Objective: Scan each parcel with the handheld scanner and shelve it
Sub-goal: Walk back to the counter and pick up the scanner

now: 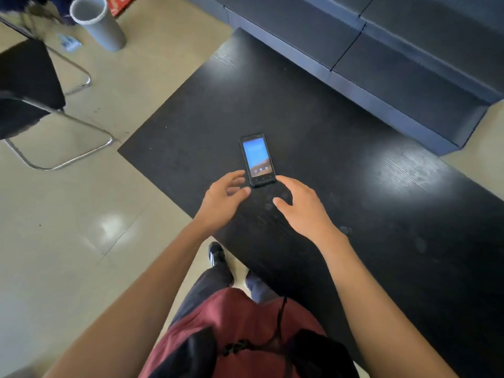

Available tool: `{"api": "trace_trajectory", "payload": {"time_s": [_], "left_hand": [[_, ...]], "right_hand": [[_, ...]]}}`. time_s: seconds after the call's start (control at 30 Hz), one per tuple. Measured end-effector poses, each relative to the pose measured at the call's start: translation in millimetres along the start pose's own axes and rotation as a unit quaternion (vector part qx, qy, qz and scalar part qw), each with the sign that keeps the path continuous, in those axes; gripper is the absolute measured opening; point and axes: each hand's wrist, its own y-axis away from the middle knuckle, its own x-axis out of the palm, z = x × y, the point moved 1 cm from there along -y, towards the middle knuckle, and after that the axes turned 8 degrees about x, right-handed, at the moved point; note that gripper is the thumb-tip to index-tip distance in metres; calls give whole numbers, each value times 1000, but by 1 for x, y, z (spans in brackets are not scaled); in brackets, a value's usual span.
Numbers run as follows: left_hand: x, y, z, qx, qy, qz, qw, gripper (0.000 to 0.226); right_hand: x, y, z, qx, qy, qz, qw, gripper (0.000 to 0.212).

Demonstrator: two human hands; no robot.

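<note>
- On the black table point(341, 132), I see the handheld scanner point(257, 159) lying flat, screen lit.
- My left hand point(225, 199) and right hand point(302, 207) flank its near end, fingers loosely spread, holding nothing.

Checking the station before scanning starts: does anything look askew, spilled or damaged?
Nothing is spilled or broken. The handheld scanner lies flat on the black table, screen lit, slightly slanted. No parcel is in view. Both hands, left and right, hover open beside it.

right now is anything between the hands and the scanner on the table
Nothing visible. The scanner lies screen up on the black table, with the left hand and right hand open just beside its near end.
</note>
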Motion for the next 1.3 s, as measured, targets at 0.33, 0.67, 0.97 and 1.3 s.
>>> {"api": "trace_trajectory", "payload": {"time_s": [0.33,0.67,0.97,1.3], "left_hand": [[-4,-83,31,-112,120,23,986,45],[-5,-137,62,-203,140,115,962,50],[-35,-153,79,-177,99,151,968,51],[-136,-189,111,-108,-25,88,990,40]], "right_hand": [[29,-85,14,76,-41,-5,996,59],[56,-130,40,232,-147,-51,960,54],[78,-143,59,312,-210,-52,925,66],[137,-182,138,291,-284,15,913,91]]}}
